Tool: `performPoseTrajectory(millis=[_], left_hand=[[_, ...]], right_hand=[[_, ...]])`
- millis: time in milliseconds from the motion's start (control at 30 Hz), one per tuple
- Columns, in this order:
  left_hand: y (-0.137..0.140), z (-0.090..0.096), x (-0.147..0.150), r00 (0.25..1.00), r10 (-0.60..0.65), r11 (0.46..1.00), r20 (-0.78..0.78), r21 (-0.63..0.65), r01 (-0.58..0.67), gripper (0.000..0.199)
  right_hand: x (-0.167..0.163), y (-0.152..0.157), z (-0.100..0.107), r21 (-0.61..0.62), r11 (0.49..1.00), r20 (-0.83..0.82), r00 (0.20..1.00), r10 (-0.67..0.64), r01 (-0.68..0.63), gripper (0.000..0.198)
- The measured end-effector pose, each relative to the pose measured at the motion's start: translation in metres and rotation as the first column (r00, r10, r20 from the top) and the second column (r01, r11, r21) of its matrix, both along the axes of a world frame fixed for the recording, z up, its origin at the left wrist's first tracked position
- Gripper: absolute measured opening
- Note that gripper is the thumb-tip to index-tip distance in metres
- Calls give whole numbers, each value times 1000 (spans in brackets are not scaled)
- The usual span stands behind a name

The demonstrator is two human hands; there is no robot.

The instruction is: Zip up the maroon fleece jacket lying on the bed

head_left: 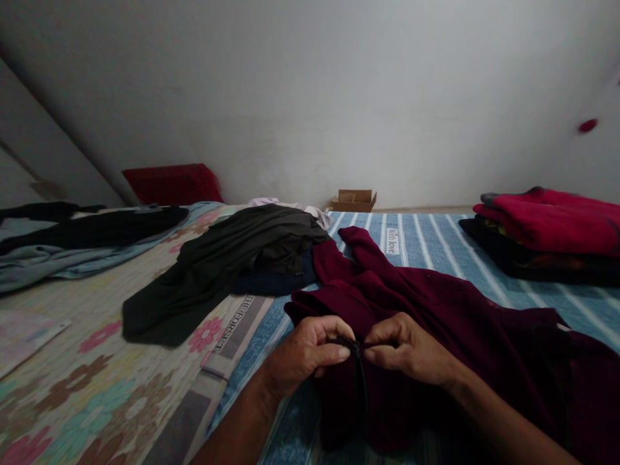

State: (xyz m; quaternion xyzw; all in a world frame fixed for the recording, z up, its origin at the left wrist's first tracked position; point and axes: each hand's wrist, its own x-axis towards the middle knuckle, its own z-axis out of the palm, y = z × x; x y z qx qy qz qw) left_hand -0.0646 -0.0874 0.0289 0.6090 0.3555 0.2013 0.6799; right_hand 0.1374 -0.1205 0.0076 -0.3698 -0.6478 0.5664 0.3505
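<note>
A dark maroon garment (436, 310) lies spread on the blue striped bed sheet (436, 245) in front of me. My left hand (303, 352) and my right hand (411, 349) meet at its near edge. Both pinch a thin black cord or zipper (359, 374) that runs down the garment's front. The fingertips of the two hands almost touch.
A dark olive garment (227, 265) lies heaped to the left over a navy one. Black and grey clothes (72, 239) sit at far left on a floral sheet (97, 361). Folded red and black clothes (547, 226) are stacked at right. A small cardboard box (354, 200) and red bag (169, 184) stand by the wall.
</note>
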Motion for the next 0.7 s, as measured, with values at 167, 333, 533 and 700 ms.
performPoseTrajectory(millis=[167, 333, 533, 700], left_hand=[[-6, 3, 4, 1000, 31, 998, -7, 58, -30, 21], [-6, 4, 6, 999, 8, 989, -33, 148, -3, 13], [-5, 1, 7, 991, -18, 975, -132, 216, 46, 12], [-6, 5, 10, 981, 3, 957, -192, 285, 53, 12]], right_hand=[[-1, -1, 1, -18, 999, 11, 999, 34, -34, 20], [-1, -4, -3, 41, 999, -23, 1000, -8, 9, 18], [-5, -10, -9, 49, 993, -50, 993, -109, 111, 21], [-11, -10, -17, 35, 976, -100, 972, -212, 216, 21]])
